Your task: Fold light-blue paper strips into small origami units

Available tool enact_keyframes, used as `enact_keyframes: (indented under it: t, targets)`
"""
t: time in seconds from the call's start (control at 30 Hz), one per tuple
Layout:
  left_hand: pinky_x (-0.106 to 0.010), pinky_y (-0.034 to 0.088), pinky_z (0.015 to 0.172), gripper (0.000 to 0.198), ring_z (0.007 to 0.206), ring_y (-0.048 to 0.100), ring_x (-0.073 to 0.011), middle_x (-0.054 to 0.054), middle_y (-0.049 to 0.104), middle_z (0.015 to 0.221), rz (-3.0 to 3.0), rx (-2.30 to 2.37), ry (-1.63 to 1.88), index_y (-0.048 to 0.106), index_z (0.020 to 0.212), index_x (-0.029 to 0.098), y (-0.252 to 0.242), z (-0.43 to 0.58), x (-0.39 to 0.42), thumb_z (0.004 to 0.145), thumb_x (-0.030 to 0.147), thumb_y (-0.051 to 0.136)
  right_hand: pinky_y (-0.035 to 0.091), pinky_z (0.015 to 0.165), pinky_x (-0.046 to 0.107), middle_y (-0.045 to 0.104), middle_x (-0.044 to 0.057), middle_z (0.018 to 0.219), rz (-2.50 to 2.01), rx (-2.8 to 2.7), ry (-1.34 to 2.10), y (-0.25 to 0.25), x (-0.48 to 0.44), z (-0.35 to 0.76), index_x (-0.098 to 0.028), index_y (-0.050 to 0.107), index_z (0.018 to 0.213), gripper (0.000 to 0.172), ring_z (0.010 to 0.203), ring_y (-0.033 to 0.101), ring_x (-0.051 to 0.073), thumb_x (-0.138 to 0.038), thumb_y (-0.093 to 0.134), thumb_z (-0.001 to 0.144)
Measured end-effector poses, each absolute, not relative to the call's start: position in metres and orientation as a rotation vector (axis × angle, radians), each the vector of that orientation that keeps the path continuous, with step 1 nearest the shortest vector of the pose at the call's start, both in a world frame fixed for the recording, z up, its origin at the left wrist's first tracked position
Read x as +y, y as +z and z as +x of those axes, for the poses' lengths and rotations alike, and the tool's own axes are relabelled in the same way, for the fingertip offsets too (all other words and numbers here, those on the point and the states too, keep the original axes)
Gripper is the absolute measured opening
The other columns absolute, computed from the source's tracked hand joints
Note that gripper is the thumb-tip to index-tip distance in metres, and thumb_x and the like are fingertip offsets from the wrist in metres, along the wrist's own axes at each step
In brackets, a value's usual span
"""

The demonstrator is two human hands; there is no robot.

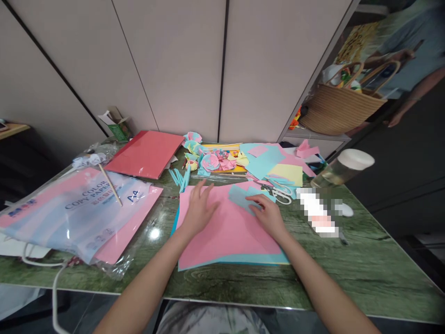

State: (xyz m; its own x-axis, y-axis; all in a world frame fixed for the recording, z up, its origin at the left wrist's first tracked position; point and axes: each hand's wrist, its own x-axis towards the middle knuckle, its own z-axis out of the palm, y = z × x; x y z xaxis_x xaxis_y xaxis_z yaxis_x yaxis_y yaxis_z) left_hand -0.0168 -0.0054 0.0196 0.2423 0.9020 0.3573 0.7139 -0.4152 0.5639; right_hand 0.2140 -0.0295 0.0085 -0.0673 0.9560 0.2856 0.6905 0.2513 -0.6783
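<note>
Pink sheet [225,232] lies flat on counter [347,269], atop blue sheet [243,260]. L grip [200,208] open, palm down on pink, prob. to pin it; R grip [269,215] open, fingertips on blue scrap [241,195]. Scissors [282,192] just beyond.

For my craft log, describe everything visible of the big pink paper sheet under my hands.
The large pink paper sheet is thin, matte and flat, lying slightly askew on top of light blue sheets on the green wood-grain table. The left hand lies flat on it; the right hand rests by a small blue paper piece on its far edge.
</note>
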Motion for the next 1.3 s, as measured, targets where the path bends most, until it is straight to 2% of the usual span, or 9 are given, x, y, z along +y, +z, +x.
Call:
enact_keyframes:
  t: [0.1,0.2,0.33,0.43,0.57,0.73,1.0,1.17,1.3]
  targets:
    - [-0.039,0.034,0.093,0.054,0.112,0.042,-0.0222,-0.011,0.043,0.125,1.928,1.181,0.905,0.038,0.123,0.023,0.021,-0.006,-0.016,0.074,0.036,0.055,0.044,0.07,0.027,0.061,0.002,0.095,-1.431,-1.802,0.642,0.013,-0.034,0.208,-0.024,0.059,0.096,0.023,0.087,0.056,0.016,-0.022,0.05,0.075]
    - [-0.032,0.044,0.076,0.055,0.084,0.056,-0.0164,-0.006,0.058,0.095,1.635,0.963,0.756,0.037,0.123,0.021,0.019,0.0,-0.021,0.073,0.033,0.056,0.043,0.07,0.026,0.062,0.003,0.094,-1.316,-1.74,0.884,0.018,-0.038,0.203,-0.023,0.061,0.094,0.022,0.086,0.056,0.016,-0.024,0.053,0.073]
    - [-0.024,0.042,0.062,0.056,0.069,0.053,-0.0115,0.0,0.056,0.078,1.426,0.919,0.745,0.04,0.12,0.019,0.019,-0.001,-0.018,0.069,0.031,0.06,0.042,0.073,0.028,0.062,0.004,0.094,-1.257,-1.724,1.011,0.023,-0.04,0.2,-0.023,0.062,0.092,0.021,0.086,0.056,0.017,-0.023,0.056,0.072]
    - [-0.021,0.038,0.057,0.032,0.064,0.049,-0.0103,0.0,0.054,0.072,1.349,0.893,0.762,0.056,0.09,0.013,0.02,-0.003,-0.013,0.065,0.032,0.064,0.042,0.075,0.03,0.063,0.005,0.093,-1.238,-1.744,1.043,0.024,-0.041,0.2,-0.023,0.063,0.091,0.021,0.087,0.056,0.018,-0.024,0.055,0.072]
    - [-0.019,0.031,0.051,0.025,0.054,0.041,-0.0069,0.004,0.045,0.058,1.285,0.936,0.823,0.052,0.063,0.012,0.017,-0.004,-0.01,0.064,0.034,0.064,0.041,0.082,0.033,0.06,0.006,0.103,-1.195,-1.75,1.048,0.028,-0.041,0.201,-0.024,0.063,0.094,0.023,0.097,0.053,0.02,-0.025,0.055,0.073]
    - [-0.019,0.033,0.05,0.027,0.053,0.041,-0.0065,0.004,0.046,0.06,1.165,0.951,0.89,0.053,0.07,0.013,0.01,-0.007,-0.007,0.066,0.038,0.062,0.041,0.085,0.032,0.046,0.005,0.125,-1.138,-1.736,1.074,0.028,-0.039,0.206,-0.025,0.063,0.096,0.028,0.114,0.042,0.02,-0.017,0.048,0.073]
    - [-0.022,0.043,0.063,0.047,0.067,0.053,-0.009,-0.004,0.057,0.083,0.978,0.85,0.841,0.053,0.108,0.017,0.01,-0.011,-0.005,0.064,0.032,0.064,0.041,0.085,0.031,0.041,0.007,0.126,-1.322,-1.67,0.971,0.008,-0.035,0.204,-0.025,0.065,0.092,0.027,0.118,0.039,0.022,-0.027,0.062,0.065]
    - [-0.018,0.037,0.048,0.047,0.056,0.054,-0.0091,-0.002,0.057,0.072,0.963,0.817,0.718,0.055,0.108,0.016,0.012,-0.012,-0.007,0.063,0.025,0.065,0.038,0.085,0.031,0.053,0.008,0.111,-1.361,-1.598,0.899,0.009,-0.031,0.203,-0.021,0.065,0.079,0.019,0.107,0.047,0.021,-0.033,0.065,0.064]
    - [-0.02,0.04,0.053,0.045,0.062,0.057,-0.0123,-0.005,0.061,0.076,0.984,0.78,0.631,0.057,0.106,0.016,0.018,-0.011,-0.01,0.062,0.023,0.065,0.041,0.066,0.026,0.059,0.003,0.077,-1.369,-1.568,0.899,0.009,-0.03,0.203,-0.018,0.061,0.07,0.019,0.072,0.054,0.015,-0.037,0.061,0.067]
